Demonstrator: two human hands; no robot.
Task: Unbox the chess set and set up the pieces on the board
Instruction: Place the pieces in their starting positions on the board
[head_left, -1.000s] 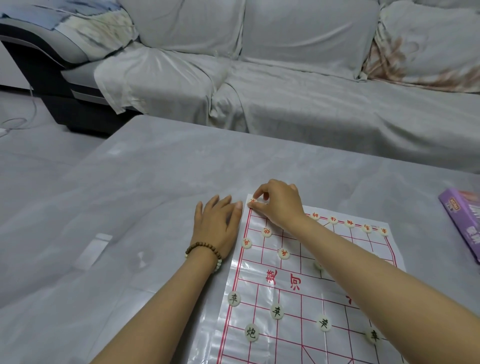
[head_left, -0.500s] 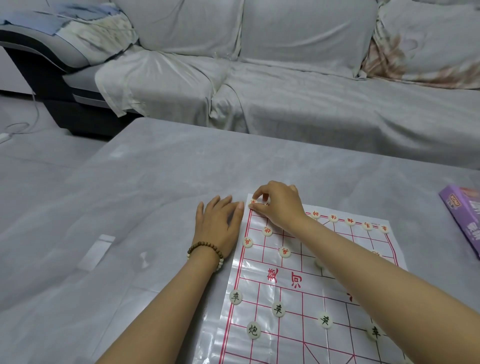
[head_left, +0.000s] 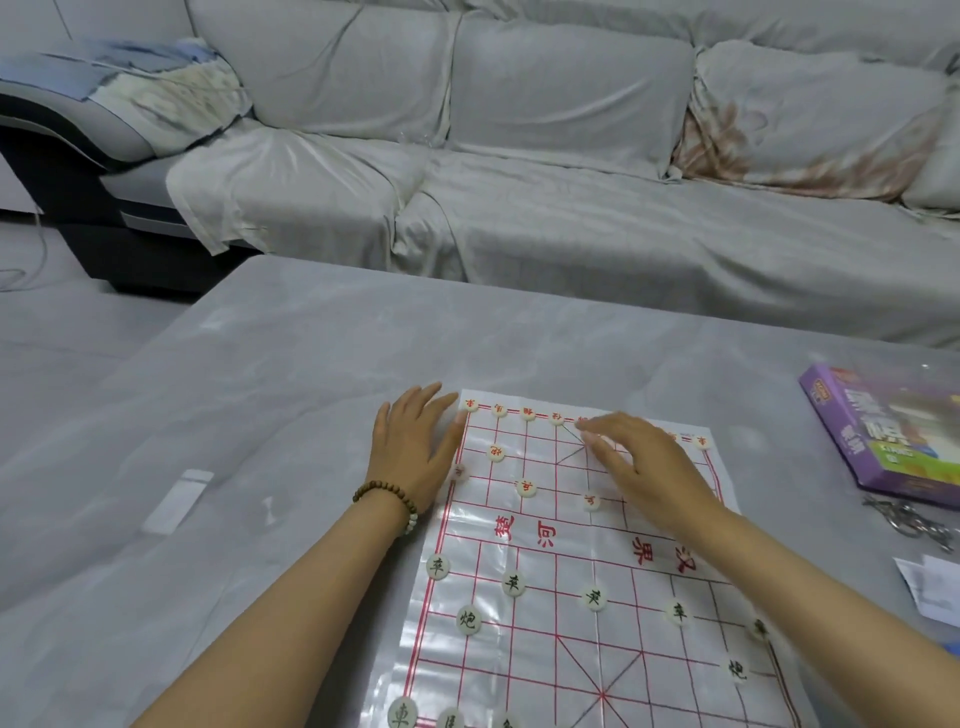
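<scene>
A clear plastic chess board sheet (head_left: 571, 597) with a red grid lies on the grey table. Round cream pieces with red characters (head_left: 525, 487) stand along its far rows; pieces with black characters (head_left: 513, 583) stand on the near rows. My left hand (head_left: 415, 441), with a bead bracelet on the wrist, lies flat on the table, pressing the board's far left edge. My right hand (head_left: 639, 462) hovers over the far middle of the board with fingers straight and slightly blurred, holding nothing; it hides some far-row pieces.
The purple chess box (head_left: 883, 431) lies at the table's right edge, with a metal key ring (head_left: 909, 519) and white paper (head_left: 930, 587) in front of it. A covered grey sofa (head_left: 571, 208) stands beyond the table. A small clear strip (head_left: 179, 499) lies on the left.
My right hand let go of the piece at the board's far left corner and moved right, opening over the far middle. The left hand stayed put.
</scene>
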